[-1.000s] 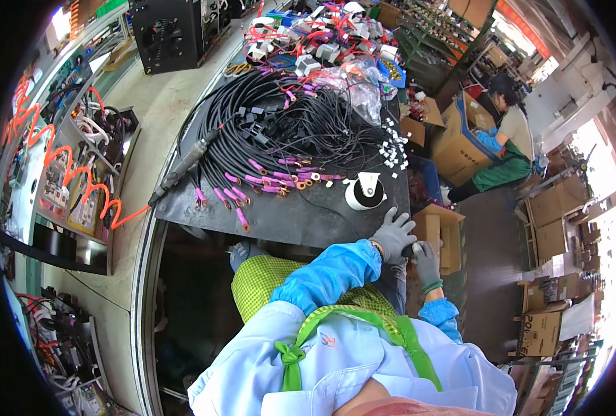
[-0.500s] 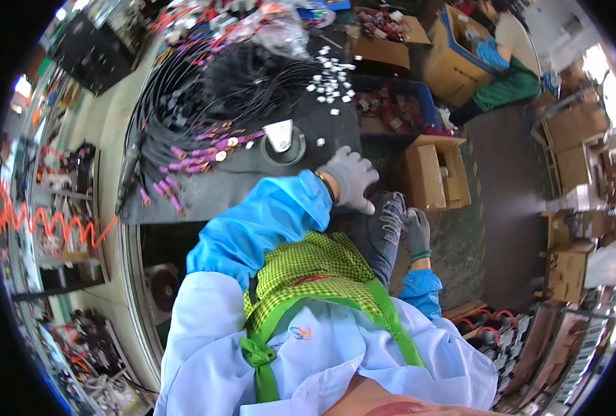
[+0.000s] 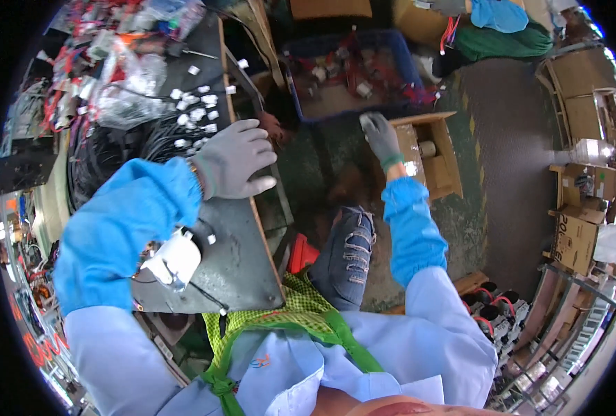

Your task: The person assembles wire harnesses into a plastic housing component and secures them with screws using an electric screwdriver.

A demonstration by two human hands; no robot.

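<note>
Containers first. Blue bin (image 3: 411,66), one, on the floor beyond the table (image 3: 242,253); red wires (image 3: 356,69) and pale connectors jumbled inside, too tangled to count. Open carton (image 3: 444,175), one, right of the bin and nearer the wearer; one pale cylinder (image 3: 426,149) shows within, beside brown cardboard. Clear plastic bag (image 3: 133,87), crumpled, on the table's far left; its contents cannot be made out.

Wearer's hands, two, both in grey gloves. Left hand (image 3: 237,159) released, fingers spread, palm down over the table's right edge; nothing seen in its grip. Whether it bears weight cannot be told. White connectors (image 3: 196,114) lie just beyond and left of it: more than a dozen, overlapping, exact count not possible; one lone piece sits well apart, nearer the wearer, by the white round holder (image 3: 176,260). Of that holder, one.

Right hand (image 3: 381,140) hangs off the table, between bin and carton, just beside the carton's left side. Fingers curled; cannot tell whether anything is pinched at the tips.

Black cables (image 3: 93,166) bundled on the table left of the connectors, uncounted. Top right: one co-worker's blue sleeve (image 3: 500,15), red wires hanging near the gloved hand.
</note>
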